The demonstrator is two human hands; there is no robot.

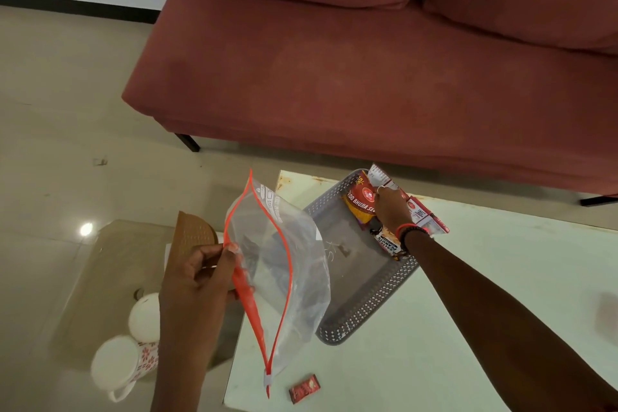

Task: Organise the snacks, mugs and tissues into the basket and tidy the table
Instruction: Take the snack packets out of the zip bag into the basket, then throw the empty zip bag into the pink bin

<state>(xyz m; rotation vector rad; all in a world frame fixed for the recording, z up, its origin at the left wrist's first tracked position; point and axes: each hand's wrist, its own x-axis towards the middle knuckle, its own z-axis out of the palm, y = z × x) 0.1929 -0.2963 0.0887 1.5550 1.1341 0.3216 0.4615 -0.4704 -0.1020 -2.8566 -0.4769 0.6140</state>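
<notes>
My left hand (200,278) pinches the orange zip edge of a clear plastic zip bag (284,264), held open above the table's left edge. My right hand (391,207) grips a bunch of red, yellow and white snack packets (364,201) at the far right corner of the grey perforated basket (364,304). The basket's floor is mostly bare. Two white mugs with red flower print (123,361) (145,316) stand on a lower glass table to the left. A small red sachet (304,393) lies on the white table near its front edge.
The white table (468,328) carries the basket. A brown woven mat (194,237) lies by the lower glass table (100,278). A red sofa (368,60) stands behind the table. Glossy tiled floor spreads out to the left.
</notes>
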